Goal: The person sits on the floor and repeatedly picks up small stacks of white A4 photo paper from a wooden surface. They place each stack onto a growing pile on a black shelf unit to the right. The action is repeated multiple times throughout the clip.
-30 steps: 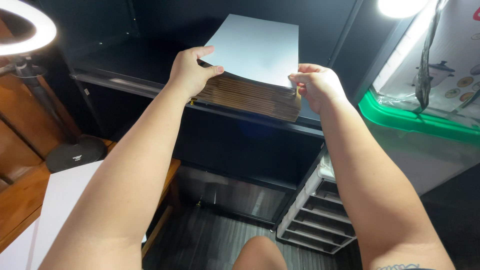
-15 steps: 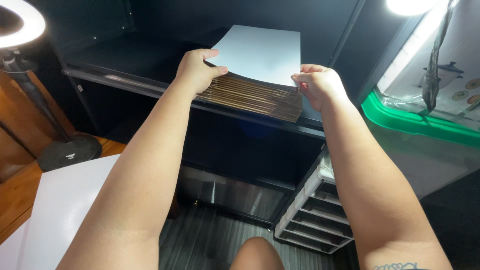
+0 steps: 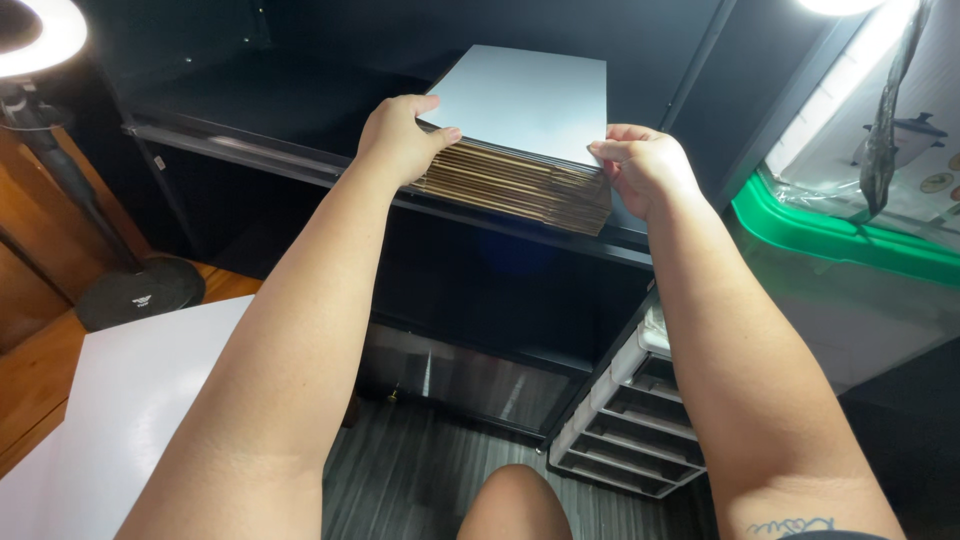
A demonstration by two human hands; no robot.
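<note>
Brown cardboard stack (image 3: 515, 185), pale grey top

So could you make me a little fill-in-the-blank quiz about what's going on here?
1. Both hands grip a stack of flat ____ sheets.
2. The stack's top face is plain ____.
3. The stack rests on the edge of a ____ shelf.
4. The left hand and right hand hold ____ sides of the stack.

Missing words: cardboard; white; black; opposite

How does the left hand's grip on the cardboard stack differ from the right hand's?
The left hand lies over the stack of flat cardboard, fingers on its white top; the right hand holds the side edge, fingers curled. The left sits farther back than the right. Both grip the stack on the black shelf.
</note>
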